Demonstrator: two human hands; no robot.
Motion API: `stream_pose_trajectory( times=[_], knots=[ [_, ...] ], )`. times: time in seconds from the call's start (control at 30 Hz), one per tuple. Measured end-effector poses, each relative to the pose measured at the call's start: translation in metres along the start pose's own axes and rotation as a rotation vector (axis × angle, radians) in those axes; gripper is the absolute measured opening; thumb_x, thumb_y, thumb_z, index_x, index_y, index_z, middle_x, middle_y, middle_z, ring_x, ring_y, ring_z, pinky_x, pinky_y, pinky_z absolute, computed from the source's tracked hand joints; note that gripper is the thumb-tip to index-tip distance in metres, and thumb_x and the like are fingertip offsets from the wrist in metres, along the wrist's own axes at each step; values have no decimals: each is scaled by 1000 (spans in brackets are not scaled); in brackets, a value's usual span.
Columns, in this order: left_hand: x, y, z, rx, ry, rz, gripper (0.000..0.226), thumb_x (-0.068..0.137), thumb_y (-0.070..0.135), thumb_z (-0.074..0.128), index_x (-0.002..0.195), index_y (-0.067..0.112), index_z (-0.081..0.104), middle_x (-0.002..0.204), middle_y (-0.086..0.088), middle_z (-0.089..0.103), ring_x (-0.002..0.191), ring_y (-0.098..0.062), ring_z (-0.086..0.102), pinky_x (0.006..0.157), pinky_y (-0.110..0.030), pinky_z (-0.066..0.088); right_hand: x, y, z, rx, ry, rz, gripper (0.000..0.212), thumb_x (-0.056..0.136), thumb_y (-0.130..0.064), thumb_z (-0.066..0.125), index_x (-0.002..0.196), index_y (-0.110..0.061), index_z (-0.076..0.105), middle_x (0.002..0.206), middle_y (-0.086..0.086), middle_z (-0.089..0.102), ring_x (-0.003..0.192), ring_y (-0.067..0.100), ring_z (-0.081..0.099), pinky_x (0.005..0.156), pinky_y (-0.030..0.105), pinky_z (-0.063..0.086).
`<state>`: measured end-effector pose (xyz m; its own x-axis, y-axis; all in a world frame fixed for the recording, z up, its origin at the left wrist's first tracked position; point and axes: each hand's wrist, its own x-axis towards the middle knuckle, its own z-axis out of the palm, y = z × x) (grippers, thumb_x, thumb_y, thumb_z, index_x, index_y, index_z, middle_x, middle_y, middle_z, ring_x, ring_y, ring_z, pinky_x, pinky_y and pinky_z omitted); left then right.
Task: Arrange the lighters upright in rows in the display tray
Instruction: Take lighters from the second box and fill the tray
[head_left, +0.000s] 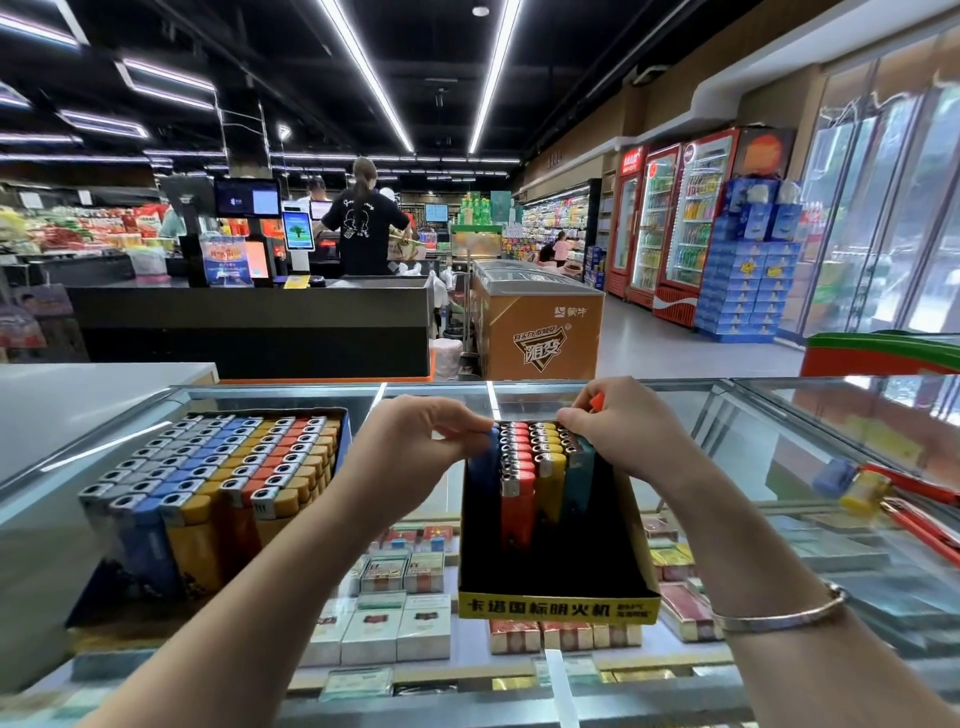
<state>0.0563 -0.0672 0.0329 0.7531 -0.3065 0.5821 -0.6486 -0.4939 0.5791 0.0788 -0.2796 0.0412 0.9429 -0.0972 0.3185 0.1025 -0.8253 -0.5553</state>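
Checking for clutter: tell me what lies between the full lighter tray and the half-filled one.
Head view: only the left forearm crosses above bare glass counter between full tray and half-filled tray.

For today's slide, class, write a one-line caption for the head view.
Both hands, left hand and right hand, steady upright lighters at the back of a half-filled display tray on a glass counter.

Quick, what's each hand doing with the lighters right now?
Left hand: fingers curled, pinching the blue lighters at the tray's back.
Right hand: curled round an orange lighter, fingertips on the teal row.
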Motion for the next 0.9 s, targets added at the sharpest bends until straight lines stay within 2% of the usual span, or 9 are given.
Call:
stream_pose_trajectory(
  times=[0.1,0.2,0.3,0.47,0.6,0.73,0.83,0.9],
  knots=[
    [-1,1,1,54,-4,17,23,78,17,70,86,39,67,84,19,68,82,0,63,81,-31,54,0,0,0,2,0,-1,16,85,-39,62,77,-26,58,77,-5,61,75,11,56,72,36,51],
    [-1,4,2,191,-11,104,15,80,20,68,94,25,71,91,14,67,86,-5,62,80,-34,54,0,-1,0,-7,-3,-3,16,85,-39,61,77,-26,58,77,-5,62,76,12,56,73,37,52],
    [0,7,-2,290,3,198,14,80,19,69,93,17,73,89,10,66,80,-9,63,75,-33,54,0,-1,1,-8,-1,-6,16,85,-39,61,76,-26,58,77,-5,61,75,12,56,73,37,52],
    [-2,14,-3,511,20,377,10,76,10,74,86,10,74,80,-1,68,66,-18,64,60,-29,54,0,0,1,-3,9,-6,17,85,-39,61,75,-26,57,75,-5,61,74,12,56,73,38,52],
    [-4,15,0,597,-76,427,9,80,11,71,89,11,74,84,-3,68,75,-18,65,61,-36,57,0,0,2,-10,19,-15,18,86,-38,61,72,-27,55,73,-6,60,71,10,55,66,32,49],
    [-4,11,3,495,-57,314,12,85,19,65,94,17,73,91,5,65,81,-10,60,68,-33,55,0,0,1,-24,12,-19,17,86,-39,61,75,-26,57,74,-5,61,72,10,55,69,34,51],
    [-3,5,3,354,-62,211,13,84,23,65,95,21,72,93,14,62,85,-1,57,76,-26,53,1,1,1,-32,8,-17,18,87,-40,58,81,-23,60,77,-4,62,75,12,57,73,37,52],
    [-3,2,3,262,-75,140,13,85,28,62,93,23,71,90,19,60,85,1,57,77,-25,52,0,1,-1,75,30,-8,26,91,-42,53,85,-18,60,79,0,62,74,12,58,70,34,51]
  ],
)
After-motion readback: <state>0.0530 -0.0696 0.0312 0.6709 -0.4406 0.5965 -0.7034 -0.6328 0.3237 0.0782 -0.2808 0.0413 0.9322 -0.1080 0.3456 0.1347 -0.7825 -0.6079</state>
